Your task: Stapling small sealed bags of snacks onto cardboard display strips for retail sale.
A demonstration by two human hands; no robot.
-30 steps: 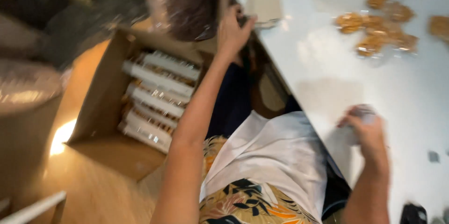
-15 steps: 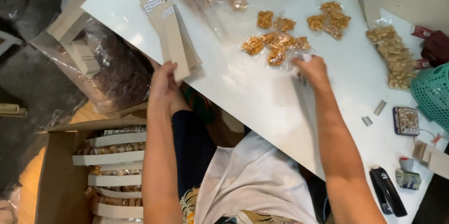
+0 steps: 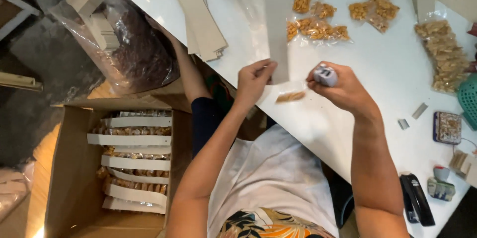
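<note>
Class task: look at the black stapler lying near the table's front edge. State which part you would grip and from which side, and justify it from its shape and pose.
Grip the black stapler across its long narrow body, around mid-length, coming down from above. It lies flat on the white table, so both long sides look open to fingers; a small packet beside it crowds one side slightly.
</note>
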